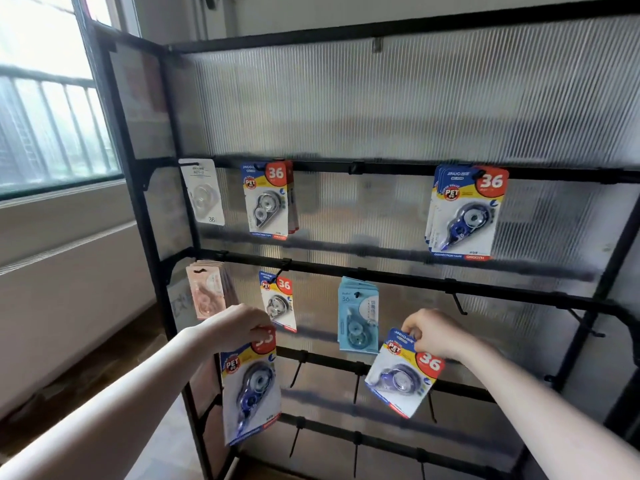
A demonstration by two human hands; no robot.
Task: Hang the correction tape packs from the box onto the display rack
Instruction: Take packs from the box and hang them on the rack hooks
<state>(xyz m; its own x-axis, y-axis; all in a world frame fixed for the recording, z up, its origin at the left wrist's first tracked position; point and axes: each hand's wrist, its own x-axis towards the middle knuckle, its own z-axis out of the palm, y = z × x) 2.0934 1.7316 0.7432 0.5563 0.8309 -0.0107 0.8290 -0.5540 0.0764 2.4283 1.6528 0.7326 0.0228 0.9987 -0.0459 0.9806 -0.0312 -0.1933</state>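
L hand (239,323) fingers pinch a tape pack (251,389) by its top; R hand (434,332) fingers pinch another pack (403,372) (tilted), both w/ rack (381,271) hooks just beyond fingers.

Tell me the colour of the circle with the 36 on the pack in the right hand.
Red, with white numerals; the head view shows it.

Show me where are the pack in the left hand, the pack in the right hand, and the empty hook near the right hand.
pack in the left hand (251,393), head view, blister middle.
pack in the right hand (401,377), head view, blister middle.
empty hook (460,305), head view, its shaft.
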